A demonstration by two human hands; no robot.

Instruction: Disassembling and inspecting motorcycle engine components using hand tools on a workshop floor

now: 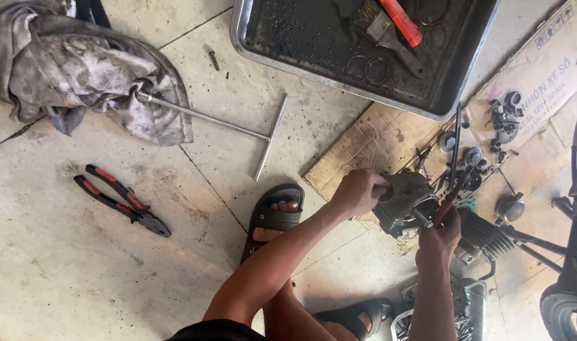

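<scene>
My left hand [359, 191] grips a grey metal engine part [407, 202] from its left side and holds it just above a sheet of cardboard [377, 136]. My right hand [441, 237] is closed on a thin tool with a dark red handle [448, 201], its tip set against the right face of the engine part. A long dark rod [456, 142] rises from behind the part toward the tray. A finned cylinder block [484, 235] lies just right of my right hand.
A metal tray [301, 55] at the top holds a brush, a red-handled tool and rings. A T-handle wrench [225, 123] lies by a dirty rag [80, 69]. Red-handled pliers [121, 201] rest at left. Small engine parts [500, 123] sit on the cardboard. My sandalled foot [274, 215] is beneath.
</scene>
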